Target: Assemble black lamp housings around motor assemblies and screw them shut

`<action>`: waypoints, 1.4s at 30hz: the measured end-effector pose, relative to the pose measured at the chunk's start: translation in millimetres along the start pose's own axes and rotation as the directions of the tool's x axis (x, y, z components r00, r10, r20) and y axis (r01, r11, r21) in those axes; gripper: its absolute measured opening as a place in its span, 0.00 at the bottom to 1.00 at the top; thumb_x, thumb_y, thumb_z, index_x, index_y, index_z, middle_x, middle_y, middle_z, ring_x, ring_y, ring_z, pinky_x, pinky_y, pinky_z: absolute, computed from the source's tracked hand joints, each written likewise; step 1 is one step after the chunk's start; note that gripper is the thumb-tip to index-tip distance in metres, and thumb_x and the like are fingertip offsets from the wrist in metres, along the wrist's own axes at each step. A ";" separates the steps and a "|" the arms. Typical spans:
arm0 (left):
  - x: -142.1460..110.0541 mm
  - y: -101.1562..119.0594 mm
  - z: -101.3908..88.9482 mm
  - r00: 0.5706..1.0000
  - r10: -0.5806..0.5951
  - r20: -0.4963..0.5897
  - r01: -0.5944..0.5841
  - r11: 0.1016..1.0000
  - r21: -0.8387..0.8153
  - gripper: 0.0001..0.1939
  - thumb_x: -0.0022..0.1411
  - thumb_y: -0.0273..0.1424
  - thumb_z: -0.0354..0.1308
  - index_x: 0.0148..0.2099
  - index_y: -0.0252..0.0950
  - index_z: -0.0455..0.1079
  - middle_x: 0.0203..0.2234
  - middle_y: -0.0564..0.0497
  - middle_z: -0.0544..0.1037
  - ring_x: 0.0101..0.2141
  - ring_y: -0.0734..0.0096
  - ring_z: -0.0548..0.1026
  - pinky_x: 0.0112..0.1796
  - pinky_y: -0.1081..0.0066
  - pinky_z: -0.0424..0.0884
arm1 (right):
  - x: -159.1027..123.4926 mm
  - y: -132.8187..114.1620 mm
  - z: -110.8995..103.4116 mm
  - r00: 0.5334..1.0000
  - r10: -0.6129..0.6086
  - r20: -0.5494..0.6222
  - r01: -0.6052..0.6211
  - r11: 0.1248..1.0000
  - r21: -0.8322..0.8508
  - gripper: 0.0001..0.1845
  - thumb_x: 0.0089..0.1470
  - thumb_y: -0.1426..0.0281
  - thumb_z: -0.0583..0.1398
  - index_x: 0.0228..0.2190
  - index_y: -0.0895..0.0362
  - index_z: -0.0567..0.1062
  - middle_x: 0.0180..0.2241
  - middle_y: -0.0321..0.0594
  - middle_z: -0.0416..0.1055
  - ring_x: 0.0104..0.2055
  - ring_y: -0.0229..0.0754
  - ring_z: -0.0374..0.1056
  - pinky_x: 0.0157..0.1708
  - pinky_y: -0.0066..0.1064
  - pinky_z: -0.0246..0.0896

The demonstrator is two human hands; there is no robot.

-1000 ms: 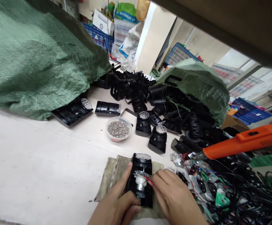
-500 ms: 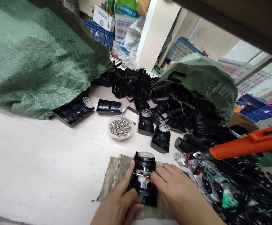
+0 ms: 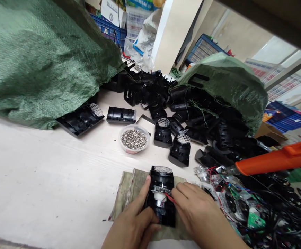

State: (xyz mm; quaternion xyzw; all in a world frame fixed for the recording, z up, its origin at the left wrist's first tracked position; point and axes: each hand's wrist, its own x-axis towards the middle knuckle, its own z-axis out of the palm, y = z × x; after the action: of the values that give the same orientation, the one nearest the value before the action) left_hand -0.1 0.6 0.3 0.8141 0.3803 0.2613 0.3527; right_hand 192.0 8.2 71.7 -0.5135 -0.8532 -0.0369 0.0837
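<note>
My left hand (image 3: 136, 219) clasps the shell (image 3: 166, 220), index finger laid along its left wall and thumb over the lower end. My right hand (image 3: 194, 205) bunches at the right wall, beside the motor (image 3: 160, 196); the tips are partly hidden, so I can't tell whether they pinch the red wires (image 3: 169, 197), grip the motor's rim or only press. The shell lies hollow side up on the cloth (image 3: 121, 195), its grille (image 3: 163, 169) by the cloth's far edge, all of it toward the near edge of the desk (image 3: 49, 180).

The wires seem the weak point: they come out right by my right fingers, so a hard push there could trap them against the wall or tug them off the motor. If I press more on the right than the left, the motor may tip and jam crooked. The cloth is loose, and a sideways shove could slide it, shell and all. Beyond its far edge the tub (image 3: 133, 151) of screws (image 3: 134, 139) looks light enough to spill if my arm swept out. Past its right edge, the pile (image 3: 254, 207) of tangled parts, with the driver (image 3: 275, 159) jutting above, could snag my sleeve or wrist.
</note>
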 end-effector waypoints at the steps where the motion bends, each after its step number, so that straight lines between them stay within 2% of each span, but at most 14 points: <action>1: -0.2 0.3 0.4 1.000 -0.002 -0.002 0.002 1.000 -0.005 0.07 0.61 0.23 0.53 0.33 0.37 0.70 0.66 0.40 0.39 0.47 0.54 0.76 0.44 0.66 0.73 | 0.1 -0.5 0.8 1.000 0.006 -0.019 -0.006 1.000 -0.003 0.12 0.50 0.82 0.52 0.25 0.53 0.66 0.24 0.35 0.65 0.27 0.42 0.61 0.30 0.31 0.53; 6: 0.6 5.2 0.2 0.998 -0.048 -0.036 0.047 0.999 -0.027 0.08 0.61 0.23 0.51 0.30 0.37 0.68 0.66 0.41 0.40 0.44 0.57 0.78 0.41 0.66 0.74 | -0.6 -4.8 6.4 0.998 0.017 -0.063 -0.019 0.999 -0.032 0.12 0.53 0.81 0.51 0.26 0.54 0.68 0.23 0.36 0.65 0.26 0.41 0.61 0.29 0.31 0.52; 8: 1.6 7.8 -1.3 0.997 -0.061 -0.038 0.060 0.998 -0.024 0.09 0.62 0.24 0.50 0.30 0.37 0.68 0.67 0.41 0.41 0.45 0.57 0.78 0.41 0.65 0.74 | -1.6 -5.5 6.1 0.999 0.030 -0.045 -0.031 0.999 -0.018 0.12 0.55 0.79 0.51 0.26 0.55 0.68 0.23 0.36 0.66 0.26 0.41 0.61 0.28 0.31 0.53; 11: 3.2 11.4 -4.1 0.998 -0.058 -0.004 0.058 0.998 -0.004 0.10 0.64 0.26 0.47 0.32 0.37 0.68 0.67 0.40 0.42 0.47 0.56 0.76 0.41 0.63 0.75 | -4.3 -2.8 -0.5 0.989 0.139 0.060 -0.146 0.979 0.141 0.09 0.58 0.75 0.53 0.29 0.55 0.70 0.27 0.37 0.69 0.30 0.41 0.64 0.31 0.30 0.57; 14: 4.3 15.1 -6.6 0.997 -0.064 -0.035 0.064 0.998 0.003 0.10 0.64 0.25 0.48 0.32 0.37 0.69 0.66 0.38 0.46 0.50 0.53 0.73 0.43 0.61 0.74 | -10.3 6.1 -10.0 0.960 0.220 0.176 -0.271 0.892 0.361 0.07 0.60 0.71 0.54 0.36 0.53 0.72 0.35 0.37 0.72 0.39 0.40 0.67 0.40 0.31 0.61; 17: 4.7 17.9 -8.6 0.995 -0.075 -0.063 0.076 0.997 0.012 0.11 0.63 0.25 0.49 0.30 0.37 0.69 0.65 0.37 0.50 0.54 0.50 0.69 0.45 0.60 0.73 | -19.7 17.3 -14.9 0.951 0.275 0.141 -0.309 0.847 0.432 0.11 0.62 0.71 0.51 0.41 0.53 0.73 0.40 0.38 0.73 0.44 0.39 0.68 0.45 0.32 0.61; 21: 3.9 17.3 -9.4 0.995 -0.069 -0.074 0.073 0.996 0.052 0.11 0.64 0.28 0.49 0.30 0.38 0.70 0.64 0.40 0.55 0.58 0.51 0.64 0.48 0.57 0.71 | -30.2 19.1 -14.5 0.943 0.320 0.096 -0.331 0.857 0.395 0.12 0.62 0.72 0.50 0.41 0.54 0.73 0.41 0.39 0.74 0.44 0.40 0.68 0.46 0.35 0.61; 24: 3.1 15.4 -8.4 0.995 -0.044 -0.089 0.050 0.996 0.068 0.11 0.64 0.29 0.50 0.31 0.38 0.70 0.64 0.42 0.56 0.58 0.53 0.64 0.48 0.57 0.71 | -30.7 8.6 -13.1 0.947 0.307 0.098 -0.321 0.866 0.383 0.10 0.60 0.71 0.53 0.42 0.54 0.71 0.41 0.39 0.72 0.45 0.42 0.67 0.48 0.37 0.60; 27: 2.4 15.0 -7.3 0.994 -0.022 -0.104 0.031 0.996 0.085 0.10 0.64 0.29 0.50 0.31 0.39 0.70 0.64 0.43 0.57 0.58 0.52 0.65 0.48 0.57 0.72 | -25.4 -1.7 -9.8 0.957 0.287 0.049 -0.287 0.900 0.329 0.09 0.56 0.68 0.59 0.41 0.54 0.71 0.39 0.39 0.71 0.43 0.43 0.66 0.46 0.38 0.60; 30: 2.2 15.1 -7.0 0.996 -0.019 -0.090 0.028 0.995 0.100 0.11 0.64 0.28 0.50 0.31 0.38 0.70 0.64 0.42 0.55 0.57 0.52 0.65 0.48 0.58 0.72 | -17.3 -5.2 -4.9 0.973 0.230 -0.024 -0.219 0.951 0.218 0.03 0.58 0.72 0.57 0.35 0.55 0.71 0.34 0.38 0.70 0.39 0.42 0.65 0.43 0.36 0.60; 33: 2.5 14.0 -7.2 0.998 -0.025 -0.066 0.031 0.995 0.100 0.10 0.64 0.28 0.50 0.31 0.38 0.70 0.66 0.41 0.50 0.56 0.52 0.67 0.46 0.60 0.73 | -10.0 -3.4 -2.5 0.987 0.157 -0.034 -0.149 0.974 0.170 0.07 0.58 0.75 0.54 0.31 0.56 0.71 0.31 0.37 0.69 0.36 0.42 0.63 0.42 0.37 0.58; 37: 2.4 12.0 -6.2 0.998 -0.043 -0.039 0.045 0.997 0.065 0.09 0.63 0.26 0.51 0.31 0.38 0.68 0.66 0.41 0.49 0.52 0.54 0.72 0.43 0.63 0.74 | -6.2 1.5 -2.7 0.998 0.062 -0.001 -0.061 0.990 0.131 0.09 0.58 0.78 0.54 0.29 0.57 0.71 0.29 0.37 0.68 0.34 0.41 0.62 0.39 0.34 0.57; 42: 1.5 11.2 0.0 0.996 -0.041 -0.079 0.041 0.999 -0.007 0.10 0.63 0.25 0.49 0.30 0.38 0.66 0.67 0.43 0.45 0.50 0.57 0.74 0.41 0.66 0.75 | -7.7 4.5 3.5 0.998 0.039 -0.053 -0.033 0.992 0.118 0.09 0.55 0.80 0.55 0.27 0.57 0.70 0.27 0.36 0.67 0.32 0.40 0.62 0.35 0.31 0.58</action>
State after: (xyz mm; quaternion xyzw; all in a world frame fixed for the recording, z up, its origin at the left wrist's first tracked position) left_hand 5.7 -3.4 9.2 0.7942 0.4099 0.2869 0.3448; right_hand 199.2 4.1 66.8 -0.5218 -0.8419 0.0006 0.1376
